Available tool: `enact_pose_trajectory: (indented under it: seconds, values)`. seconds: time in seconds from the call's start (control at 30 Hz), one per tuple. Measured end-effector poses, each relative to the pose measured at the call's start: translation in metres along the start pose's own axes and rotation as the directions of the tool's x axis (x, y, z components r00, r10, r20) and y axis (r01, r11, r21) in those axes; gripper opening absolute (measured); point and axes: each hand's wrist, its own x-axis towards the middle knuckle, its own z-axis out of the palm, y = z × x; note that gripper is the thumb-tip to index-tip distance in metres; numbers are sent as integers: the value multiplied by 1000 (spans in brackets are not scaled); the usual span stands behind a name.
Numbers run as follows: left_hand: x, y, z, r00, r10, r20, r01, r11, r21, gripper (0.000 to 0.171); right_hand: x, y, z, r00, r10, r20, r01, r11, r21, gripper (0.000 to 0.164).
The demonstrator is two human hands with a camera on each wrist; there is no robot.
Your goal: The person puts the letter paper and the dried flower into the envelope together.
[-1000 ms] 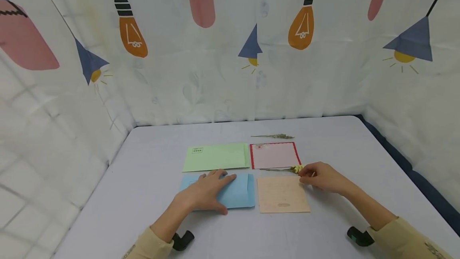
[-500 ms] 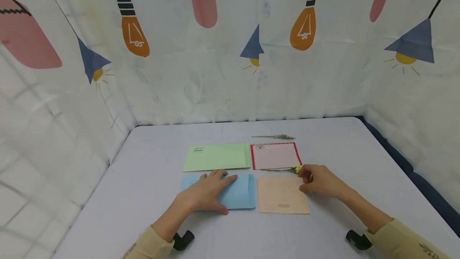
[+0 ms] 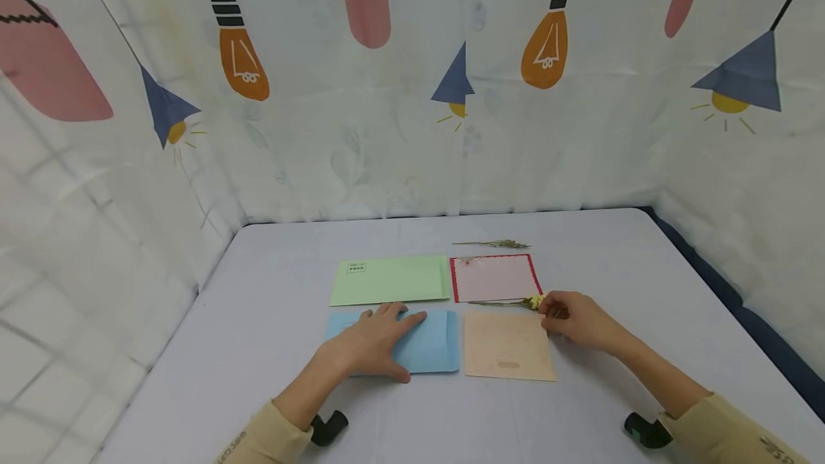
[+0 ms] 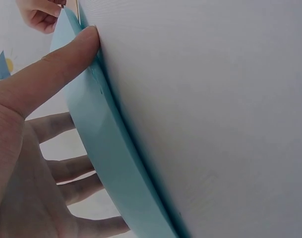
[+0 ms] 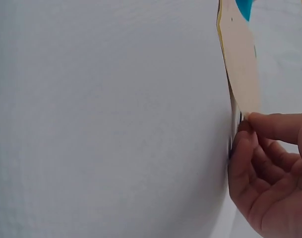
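My left hand (image 3: 374, 342) lies with spread fingers on a light blue envelope (image 3: 428, 342); in the left wrist view its thumb (image 4: 61, 69) is along the near edge. At the right, my right hand (image 3: 576, 319) pinches the upper right edge of a beige, square envelope or card (image 3: 505, 349). The right wrist view shows thumb and forefinger gripping that beige paper (image 5: 240, 59), which stands slightly off the table there. Just behind it lies a dried stem with yellow flowers (image 3: 531, 302), very close to my right fingertips.
A green envelope (image 3: 389, 281) lies behind the blue one. Beside it is a pink card with a red border (image 3: 496, 279), and a thin dried sprig (image 3: 499, 243) lies farther back. All are on a white-covered table (image 3: 271, 306) with printed curtains (image 3: 399, 156) around it.
My right hand has closed its fingertips on the beige paper, and the paper's far edge has risen slightly. My left hand stays in place on the blue envelope.
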Motion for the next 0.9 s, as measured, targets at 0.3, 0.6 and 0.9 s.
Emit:
enact_pose_trajectory:
  seconds: [0.3,0.6,0.9]
  values:
    - [0,-2,-1,1000,-3,3,3,1000,5,97,3,0,-7,997,55,44,-67,946,318,23]
    - [0,-1,-1,1000,-9,25,9,1000,4,95,9,4,-9,997,55,60,-77,887,455,30]
    - [-1,1,-2,999,-12,41,12,1000,-4,95,10,1,-13,997,64,33,-72,892,446,30]
